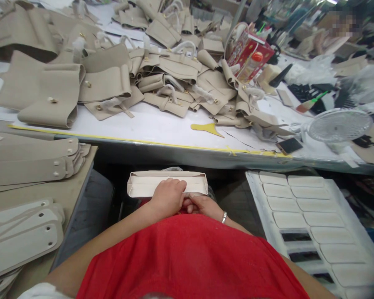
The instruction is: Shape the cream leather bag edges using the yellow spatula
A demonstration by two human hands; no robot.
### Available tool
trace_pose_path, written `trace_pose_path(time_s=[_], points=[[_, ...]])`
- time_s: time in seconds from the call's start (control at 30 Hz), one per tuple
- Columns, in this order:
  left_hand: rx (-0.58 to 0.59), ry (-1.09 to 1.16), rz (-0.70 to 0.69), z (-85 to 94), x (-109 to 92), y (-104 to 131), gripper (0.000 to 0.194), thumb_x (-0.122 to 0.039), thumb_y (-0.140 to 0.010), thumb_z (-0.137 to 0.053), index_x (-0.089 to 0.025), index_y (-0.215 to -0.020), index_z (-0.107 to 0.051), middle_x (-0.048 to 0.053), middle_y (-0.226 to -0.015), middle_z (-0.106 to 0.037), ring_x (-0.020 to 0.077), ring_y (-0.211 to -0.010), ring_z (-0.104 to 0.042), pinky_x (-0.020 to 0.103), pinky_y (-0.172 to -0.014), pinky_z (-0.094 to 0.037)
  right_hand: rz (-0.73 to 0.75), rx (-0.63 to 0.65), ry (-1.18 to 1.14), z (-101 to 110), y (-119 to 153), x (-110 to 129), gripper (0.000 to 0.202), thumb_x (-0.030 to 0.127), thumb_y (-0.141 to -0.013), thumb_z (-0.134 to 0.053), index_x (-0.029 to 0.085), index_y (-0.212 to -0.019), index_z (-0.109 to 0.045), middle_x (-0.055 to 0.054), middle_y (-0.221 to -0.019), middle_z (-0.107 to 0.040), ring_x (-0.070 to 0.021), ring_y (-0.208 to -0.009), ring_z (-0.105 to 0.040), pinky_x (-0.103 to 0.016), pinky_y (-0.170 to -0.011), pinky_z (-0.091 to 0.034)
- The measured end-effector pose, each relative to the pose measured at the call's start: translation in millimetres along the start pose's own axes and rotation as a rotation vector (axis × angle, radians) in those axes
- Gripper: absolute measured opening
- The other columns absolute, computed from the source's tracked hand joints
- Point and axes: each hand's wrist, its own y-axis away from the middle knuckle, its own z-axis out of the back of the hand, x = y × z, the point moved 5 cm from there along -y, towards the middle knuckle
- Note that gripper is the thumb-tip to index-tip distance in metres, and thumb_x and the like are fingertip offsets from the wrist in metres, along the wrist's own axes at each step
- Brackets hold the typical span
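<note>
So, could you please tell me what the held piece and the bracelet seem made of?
Held piece: probably leather or imitation, matte beige and cream, judging by smooth panels and thin edges. Bracelet: likely metal, polished silvery, given its bright shine.

I'd call this a bag-making workshop. Across the top of the frame, a long white-covered worktable (pixel 156 129) is heaped with near-identical beige bag bodies (pixel 57 89), several with gold-coloured fittings. Matching flat strips (pixel 25 171) lie stacked at the left edge, and pale panels (pixel 324 219) sit in rows on a board (pixel 256 195) at lower right.
</note>
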Motion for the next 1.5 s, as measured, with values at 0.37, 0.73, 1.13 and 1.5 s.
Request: trace_pose_path(time_s=[0.37,0.73,1.13,1.5], points=[[-0.015,0.075,0.055,9.8,45.1,26.1,0.01,-0.025,-0.08,-0.054,-0.018,-0.073,-0.057,0.004,-0.076,-0.056,0.0201,-0.075,-0.052,0.03,-0.066,-0.04,-0.041,0.047,-0.067,-20.2,-11.0,-6.1,0.035,0.044,-0.082,-0.051,0.012,-0.073,-0.063,-0.007,-0.061,-0.061,-0.012,-0.052,-0.056,-0.024,-0.052,-0.044],[0.009,0.022,0.059,14.9,43.5,27.3,0.019,-0.024,-0.082,-0.05,-0.018,-0.067,-0.06,0.004,-0.071,-0.06,0.0204,-0.071,-0.054,0.031,-0.063,-0.037,-0.008,0.011,-0.049,-52.5,-22.9,-4.8,0.034,0.034,-0.088,-0.043,0.01,-0.071,-0.062,-0.007,-0.057,-0.062,-0.0107,-0.047,-0.056,-0.021,-0.047,-0.042],[0.001,0.014,0.173,31.8,92.8,66.6,0.017,-0.029,-0.083,-0.051,-0.019,-0.077,-0.064,0.005,-0.085,-0.057,0.0203,-0.084,-0.049,0.032,-0.07,-0.033,-0.169,-0.039,0.018,-85.5,-16.6,8.2,0.046,0.025,-0.094,-0.028,0.01,-0.064,-0.059,-0.005,-0.049,-0.06,-0.0097,-0.042,-0.054,-0.021,-0.047,-0.04],[-0.07,0.059,0.181,35.0,94.7,74.4,0.016,-0.02,-0.08,-0.052,-0.018,-0.074,-0.066,0.005,-0.093,-0.057,0.019,-0.087,-0.046,0.033,-0.078,-0.037,-0.17,0.01,0.206,-120.5,-25.3,14.9,0.049,0.027,-0.095,-0.025,0.012,-0.06,-0.056,-0.003,-0.046,-0.057,-0.0095,-0.038,-0.05,-0.022,-0.046,-0.038]])
